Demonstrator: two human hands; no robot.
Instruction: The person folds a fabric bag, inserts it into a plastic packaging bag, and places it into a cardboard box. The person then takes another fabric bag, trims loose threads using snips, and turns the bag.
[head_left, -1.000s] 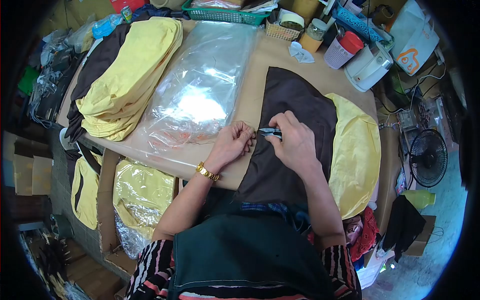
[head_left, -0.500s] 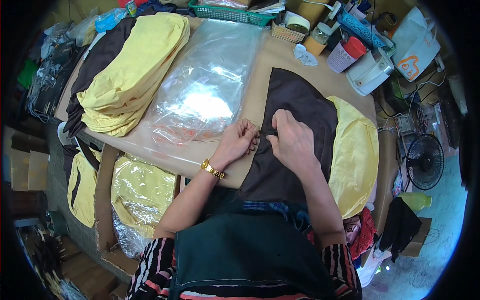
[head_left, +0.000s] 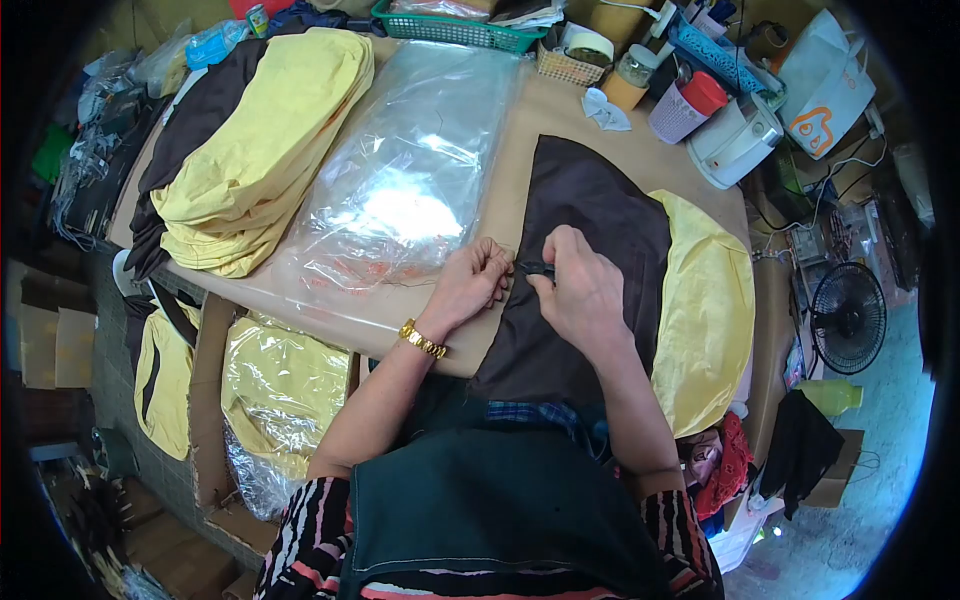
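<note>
The middle cloth (head_left: 560, 345) is dark brown, the right cloth (head_left: 705, 320) yellow, the far basket (head_left: 465, 34) green. The sleeves (head_left: 305, 530) have pink stripes.

Head camera, one wide view. Mount: on the person's head, directly over the dark green apron (head_left: 500, 500). Aim: forward and steeply down onto the tan worktable (head_left: 545, 110). Field: round, fisheye type, dark at the corners, straight edges bowed towards the rim. Range: close, roughly arm's length, with left hand (head_left: 470, 277) and right hand (head_left: 580, 290) near the centre, backs upward. Limits: bottom, striped sleeves (head_left: 310, 530); top, green plastic basket (head_left: 460, 36) at the table's far side; left, open cardboard carton (head_left: 207, 400), seen from above; right, white electric kettle (head_left: 735, 145) and black fan (head_left: 848, 315), both leaning outward.
</note>
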